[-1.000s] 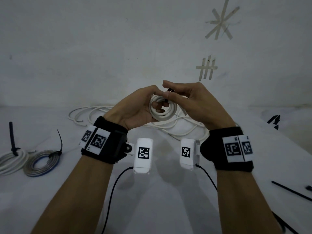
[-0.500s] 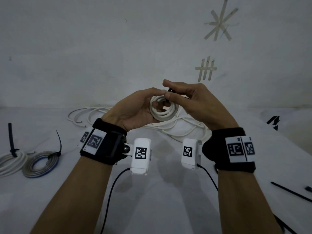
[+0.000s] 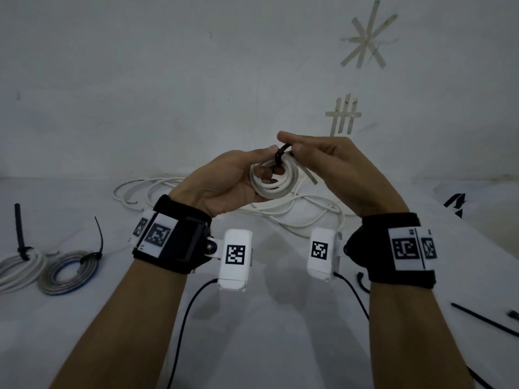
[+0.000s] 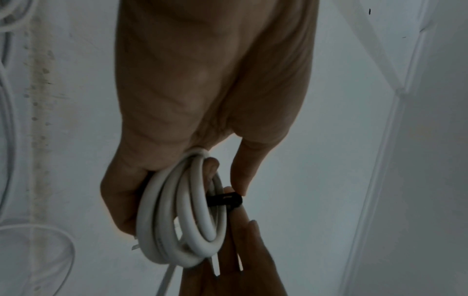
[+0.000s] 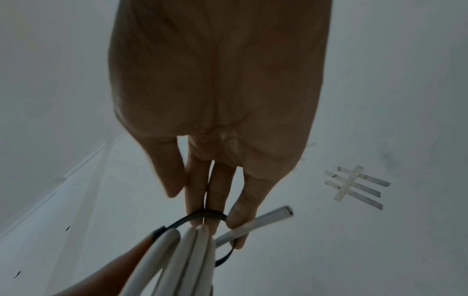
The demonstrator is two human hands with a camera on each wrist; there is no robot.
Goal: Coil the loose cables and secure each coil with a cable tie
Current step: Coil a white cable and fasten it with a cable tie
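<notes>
My left hand (image 3: 244,175) holds a small white cable coil (image 3: 273,182) in the air, fingers curled through its loops (image 4: 182,216). A black cable tie (image 3: 282,154) wraps the top of the coil, and its head (image 4: 225,200) sits against my left thumb. My right hand (image 3: 323,161) pinches the tie's strap (image 5: 200,217) between thumb and fingers just above the coil. The cable's cut end (image 5: 278,214) sticks out past my right fingers. Loose white cable (image 3: 295,217) lies on the table behind the hands.
Two tied coils lie at the left: a white one (image 3: 16,270) and a grey-blue one (image 3: 68,272). Spare black cable ties (image 3: 486,318) lie at the right edge. The white table (image 3: 266,318) meets a wall with tape marks (image 3: 344,116).
The black tie now shows as a loop over the coil's top, with my right fingers pinching its strap. Both hands stay raised in about the same place.
</notes>
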